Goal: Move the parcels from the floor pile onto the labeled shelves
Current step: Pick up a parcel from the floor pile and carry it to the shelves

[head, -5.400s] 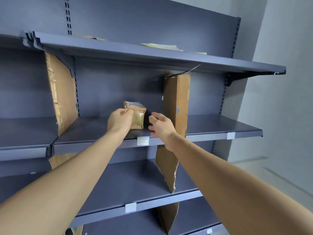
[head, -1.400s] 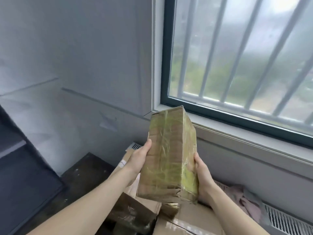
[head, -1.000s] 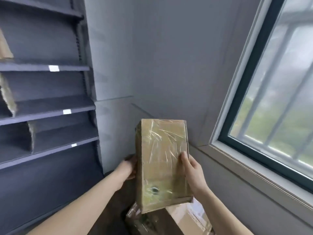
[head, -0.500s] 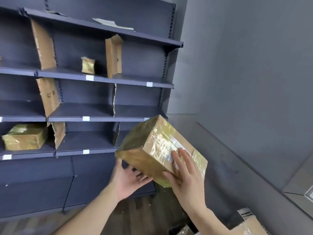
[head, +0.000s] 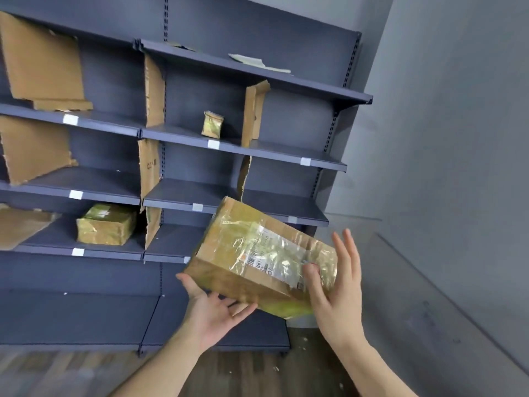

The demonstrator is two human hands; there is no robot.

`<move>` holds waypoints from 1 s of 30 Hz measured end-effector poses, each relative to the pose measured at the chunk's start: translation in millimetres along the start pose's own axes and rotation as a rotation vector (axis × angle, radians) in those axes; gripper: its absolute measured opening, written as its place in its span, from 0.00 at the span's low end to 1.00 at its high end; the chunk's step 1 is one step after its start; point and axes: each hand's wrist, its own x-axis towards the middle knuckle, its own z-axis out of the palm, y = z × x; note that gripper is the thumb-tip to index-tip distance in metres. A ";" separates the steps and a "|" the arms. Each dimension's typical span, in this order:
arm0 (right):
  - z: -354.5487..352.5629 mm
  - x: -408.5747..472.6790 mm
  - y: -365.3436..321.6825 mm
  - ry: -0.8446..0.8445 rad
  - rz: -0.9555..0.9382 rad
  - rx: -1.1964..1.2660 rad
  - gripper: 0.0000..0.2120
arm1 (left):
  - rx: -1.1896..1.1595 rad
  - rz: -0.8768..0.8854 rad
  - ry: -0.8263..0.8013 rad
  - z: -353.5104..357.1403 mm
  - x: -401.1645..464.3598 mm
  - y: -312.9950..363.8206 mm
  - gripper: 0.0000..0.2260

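L hand point(head: 211, 312): palm up, fingers spread flat under box point(head: 257, 259), bearing its lower edge; not curled round it, released posture, supporting only.
R hand point(head: 333, 285): fingers straight, fanned upward; thumb laid on label point(head: 274, 256) atop box near its R end; palm beside box end. Flat contact, no clench.

Box: brown carton, wrapped in glossy clear tape, white barcode label on top face. Held in air, tilted, far end up toward rack point(head: 257, 81), near end low. In front of rack, level w/ its lower shelves, touching no shelf.

Rack: dark blue-grey steel, two bays, several shelves, white tags on front edges. Positions below given rel. to rack.
- Small parcel point(head: 212, 124): R bay, upper-mid shelf, upright, just L of cardboard divider point(head: 253, 113); tag point(head: 213, 144) on edge below it.
- Large parcel point(head: 106, 223): L bay, lowest open shelf, lying flat, near bay's R end; taped, yellowish sheen.
- Dividers: torn cardboard sheets standing upright betw. shelves, at bay join and mid R bay; bigger cardboard pcs at L bay's L side.
- Papers point(head: 257, 63): flat on top shelf, R bay.

Floor point(head: 243, 373): dark wood-look planks at rack foot, few pale scraps scattered.
Wall point(head: 458, 138): grey, R of rack.
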 end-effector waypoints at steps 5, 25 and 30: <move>16.7 13.0 7.2 -0.085 0.733 0.475 0.31 | -0.012 0.077 -0.016 -3.9 -5.4 19.3 0.65; 24.3 -6.3 10.2 -0.340 0.593 0.605 0.28 | 0.895 0.474 0.154 63.3 0.4 26.9 0.25; 36.3 8.8 11.0 -0.475 0.592 0.668 0.23 | 0.844 0.339 0.081 75.3 -5.9 9.1 0.29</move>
